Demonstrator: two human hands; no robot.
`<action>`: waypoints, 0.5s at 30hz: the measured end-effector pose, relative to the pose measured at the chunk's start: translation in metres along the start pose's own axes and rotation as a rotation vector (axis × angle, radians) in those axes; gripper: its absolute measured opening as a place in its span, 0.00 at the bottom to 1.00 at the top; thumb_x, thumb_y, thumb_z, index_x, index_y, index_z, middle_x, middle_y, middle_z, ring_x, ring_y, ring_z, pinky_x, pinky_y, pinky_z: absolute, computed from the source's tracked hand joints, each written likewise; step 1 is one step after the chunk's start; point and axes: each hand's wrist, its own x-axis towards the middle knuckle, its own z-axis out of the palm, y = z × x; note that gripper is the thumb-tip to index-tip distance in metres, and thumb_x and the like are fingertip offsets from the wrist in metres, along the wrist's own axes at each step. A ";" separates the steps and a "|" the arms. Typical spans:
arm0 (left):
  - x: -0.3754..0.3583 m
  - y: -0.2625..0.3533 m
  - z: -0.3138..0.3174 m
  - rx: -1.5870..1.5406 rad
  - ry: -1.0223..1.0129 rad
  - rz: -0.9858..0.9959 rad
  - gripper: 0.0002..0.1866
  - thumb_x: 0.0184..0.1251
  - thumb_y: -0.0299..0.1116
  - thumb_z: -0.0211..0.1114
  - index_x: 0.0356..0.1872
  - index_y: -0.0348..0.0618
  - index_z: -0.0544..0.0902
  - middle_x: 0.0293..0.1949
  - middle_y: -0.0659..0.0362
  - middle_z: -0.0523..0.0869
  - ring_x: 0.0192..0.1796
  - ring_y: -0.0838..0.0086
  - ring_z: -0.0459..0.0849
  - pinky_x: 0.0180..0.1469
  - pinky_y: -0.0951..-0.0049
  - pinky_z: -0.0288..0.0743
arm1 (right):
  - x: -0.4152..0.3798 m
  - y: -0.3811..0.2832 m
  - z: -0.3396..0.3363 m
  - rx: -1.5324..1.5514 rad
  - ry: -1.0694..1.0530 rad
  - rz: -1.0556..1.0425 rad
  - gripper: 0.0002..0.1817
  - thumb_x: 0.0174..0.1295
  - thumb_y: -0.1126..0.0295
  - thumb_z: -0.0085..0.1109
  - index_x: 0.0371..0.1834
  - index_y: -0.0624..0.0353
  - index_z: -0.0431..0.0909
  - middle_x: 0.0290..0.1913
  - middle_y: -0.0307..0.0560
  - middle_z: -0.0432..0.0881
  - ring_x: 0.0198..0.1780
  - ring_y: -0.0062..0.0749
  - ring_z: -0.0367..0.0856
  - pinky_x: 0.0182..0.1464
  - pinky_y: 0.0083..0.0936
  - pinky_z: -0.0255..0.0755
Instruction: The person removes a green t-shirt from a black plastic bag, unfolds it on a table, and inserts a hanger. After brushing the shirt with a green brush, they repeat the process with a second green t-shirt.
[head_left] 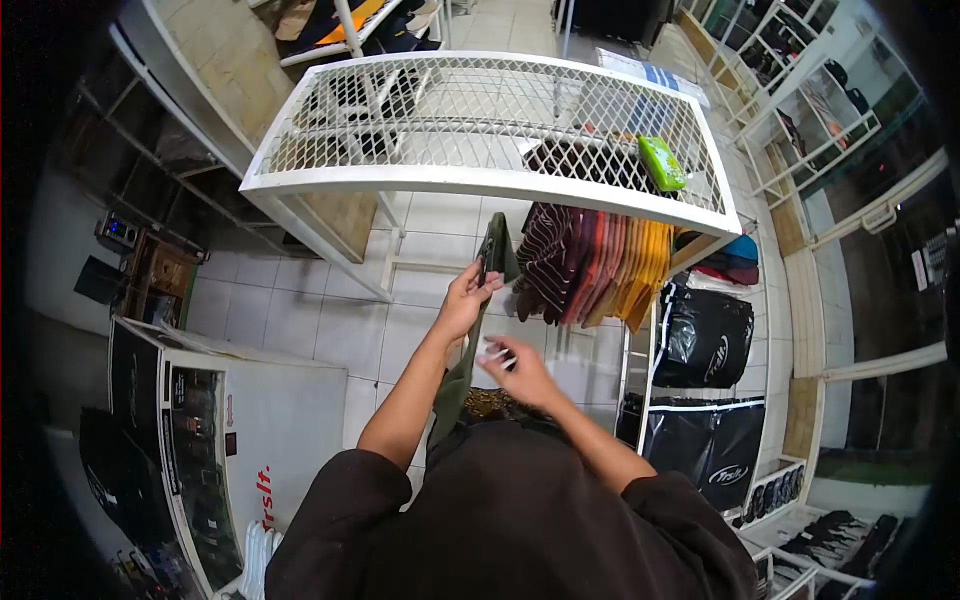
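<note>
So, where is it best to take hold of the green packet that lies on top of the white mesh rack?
Probably by its long edges. The green packet lies flat on the white mesh rack near the right front corner, so a hand would come from above and pinch across its narrow width.

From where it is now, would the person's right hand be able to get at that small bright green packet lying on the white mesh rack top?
Probably yes: the right hand is low, but nothing blocks the green packet.
</note>
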 end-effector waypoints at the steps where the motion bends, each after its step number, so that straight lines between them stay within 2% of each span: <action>1: 0.012 -0.007 0.005 -0.038 0.014 0.019 0.33 0.74 0.20 0.61 0.79 0.37 0.63 0.61 0.52 0.83 0.61 0.69 0.85 0.59 0.74 0.76 | -0.005 0.018 0.011 0.037 -0.035 0.057 0.27 0.64 0.62 0.75 0.61 0.65 0.78 0.42 0.46 0.85 0.40 0.27 0.83 0.46 0.26 0.79; 2: 0.023 -0.015 0.009 -0.077 0.032 0.040 0.33 0.75 0.20 0.60 0.79 0.37 0.62 0.62 0.52 0.82 0.60 0.69 0.85 0.59 0.74 0.76 | -0.007 0.032 0.019 0.074 -0.073 0.113 0.28 0.65 0.62 0.74 0.63 0.66 0.77 0.42 0.46 0.85 0.40 0.26 0.82 0.47 0.25 0.79; 3: 0.035 -0.024 0.012 -0.092 0.007 0.075 0.33 0.75 0.19 0.59 0.80 0.35 0.61 0.63 0.51 0.81 0.61 0.69 0.84 0.62 0.73 0.76 | -0.007 0.042 0.027 0.198 -0.032 0.176 0.23 0.69 0.70 0.70 0.62 0.69 0.77 0.41 0.39 0.83 0.39 0.15 0.76 0.44 0.18 0.75; 4: 0.042 -0.028 0.015 -0.091 0.002 0.073 0.33 0.75 0.19 0.59 0.80 0.35 0.61 0.63 0.51 0.81 0.61 0.69 0.84 0.62 0.73 0.76 | -0.003 0.051 0.029 0.198 -0.027 0.178 0.23 0.69 0.70 0.70 0.62 0.69 0.77 0.41 0.39 0.83 0.39 0.15 0.76 0.44 0.18 0.75; 6: 0.056 -0.032 0.022 -0.150 0.047 0.089 0.33 0.75 0.18 0.59 0.79 0.31 0.61 0.63 0.50 0.81 0.62 0.68 0.83 0.66 0.73 0.74 | 0.009 0.062 0.030 0.420 0.071 0.229 0.23 0.68 0.71 0.69 0.62 0.71 0.76 0.42 0.38 0.82 0.39 0.15 0.75 0.45 0.18 0.75; 7: 0.063 -0.032 0.023 -0.136 0.051 0.113 0.33 0.75 0.18 0.60 0.78 0.28 0.60 0.63 0.48 0.81 0.63 0.67 0.83 0.68 0.72 0.73 | 0.017 0.064 0.031 0.436 0.123 0.210 0.23 0.67 0.75 0.69 0.62 0.74 0.74 0.40 0.34 0.79 0.36 0.10 0.73 0.40 0.11 0.72; 8: 0.073 -0.029 0.023 -0.137 0.046 0.115 0.33 0.75 0.18 0.60 0.78 0.28 0.60 0.63 0.48 0.81 0.63 0.67 0.83 0.68 0.72 0.73 | 0.026 0.065 0.030 0.435 0.128 0.208 0.23 0.67 0.75 0.69 0.62 0.74 0.74 0.40 0.34 0.79 0.36 0.10 0.73 0.40 0.11 0.72; 10: 0.095 -0.030 0.021 -0.095 0.050 0.135 0.34 0.75 0.18 0.60 0.79 0.31 0.60 0.65 0.49 0.80 0.66 0.68 0.81 0.68 0.73 0.72 | 0.039 0.057 0.027 0.461 0.194 0.239 0.23 0.67 0.74 0.69 0.62 0.72 0.76 0.43 0.37 0.81 0.40 0.15 0.75 0.46 0.17 0.74; 11: 0.102 -0.032 0.019 -0.096 0.051 0.132 0.34 0.75 0.18 0.60 0.79 0.31 0.60 0.65 0.49 0.80 0.66 0.68 0.81 0.68 0.73 0.72 | 0.051 0.064 0.027 0.477 0.181 0.219 0.23 0.67 0.74 0.70 0.62 0.71 0.76 0.42 0.35 0.81 0.41 0.16 0.76 0.47 0.17 0.73; 13: 0.114 -0.028 0.016 0.041 0.067 0.318 0.31 0.75 0.22 0.61 0.78 0.37 0.65 0.63 0.46 0.82 0.64 0.62 0.82 0.68 0.70 0.73 | 0.074 0.073 0.023 0.459 0.191 0.160 0.23 0.67 0.75 0.69 0.63 0.72 0.75 0.41 0.34 0.78 0.39 0.14 0.74 0.44 0.14 0.71; 14: 0.118 -0.027 0.012 0.041 0.070 0.319 0.31 0.75 0.22 0.61 0.78 0.37 0.65 0.63 0.46 0.82 0.64 0.62 0.82 0.68 0.70 0.73 | 0.087 0.078 0.020 0.441 0.205 0.100 0.23 0.68 0.76 0.68 0.63 0.72 0.75 0.40 0.32 0.76 0.37 0.11 0.72 0.41 0.12 0.69; 15: 0.117 -0.019 0.010 0.284 0.119 0.406 0.30 0.76 0.27 0.62 0.77 0.39 0.68 0.64 0.44 0.81 0.65 0.59 0.82 0.69 0.69 0.72 | 0.101 0.079 0.014 0.422 0.214 0.068 0.22 0.68 0.77 0.67 0.62 0.72 0.75 0.40 0.32 0.76 0.37 0.11 0.71 0.41 0.12 0.68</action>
